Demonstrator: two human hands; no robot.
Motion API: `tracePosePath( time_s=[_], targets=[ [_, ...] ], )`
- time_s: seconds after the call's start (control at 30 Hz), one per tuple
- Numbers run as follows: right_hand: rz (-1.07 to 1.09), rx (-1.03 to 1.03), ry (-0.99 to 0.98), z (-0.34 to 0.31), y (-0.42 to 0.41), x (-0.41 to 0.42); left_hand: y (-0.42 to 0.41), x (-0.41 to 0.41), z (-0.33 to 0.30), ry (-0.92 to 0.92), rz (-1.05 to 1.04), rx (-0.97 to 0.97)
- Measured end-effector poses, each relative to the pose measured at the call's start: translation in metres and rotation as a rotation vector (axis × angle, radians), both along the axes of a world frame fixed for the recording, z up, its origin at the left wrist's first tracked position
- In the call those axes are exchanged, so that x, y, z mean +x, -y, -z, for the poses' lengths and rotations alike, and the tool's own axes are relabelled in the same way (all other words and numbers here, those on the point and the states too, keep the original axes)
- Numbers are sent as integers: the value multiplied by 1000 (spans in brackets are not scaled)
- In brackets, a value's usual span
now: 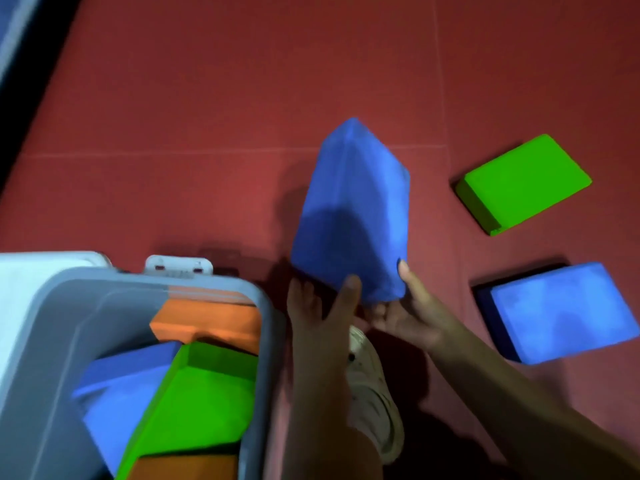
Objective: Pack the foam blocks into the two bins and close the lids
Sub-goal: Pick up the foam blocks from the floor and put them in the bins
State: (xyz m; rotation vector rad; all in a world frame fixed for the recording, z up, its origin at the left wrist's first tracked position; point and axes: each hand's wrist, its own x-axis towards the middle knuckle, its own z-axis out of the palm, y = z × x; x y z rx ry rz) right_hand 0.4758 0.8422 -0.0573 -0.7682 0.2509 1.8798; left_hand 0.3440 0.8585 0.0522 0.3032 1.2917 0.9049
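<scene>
Both hands grip the near end of the blue block — left hand with thumb on its face, right hand cupping beneath — its long axis pointing away, the open bin just left, nearer the left hand.

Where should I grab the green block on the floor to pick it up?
The green block lies flat on the red floor, broad face up. Probably best from above, pinching its two long sides across the narrower width; nothing touches it.
</scene>
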Motion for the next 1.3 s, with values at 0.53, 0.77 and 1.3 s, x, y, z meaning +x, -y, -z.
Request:
tracePosePath(
  time_s=[0.53, 0.77, 1.3],
  targets=[
    [-5, -324, 500, 81, -9, 0, -19, 13, 12, -358, -137, 35],
    [-71, -675, 779, 148, -28, -3, -17, 12, 18, -322, -122, -5],
    [65, -547, 386, 95, -12, -14, -25, 1, 7, -340, -133, -25]
  ],
)
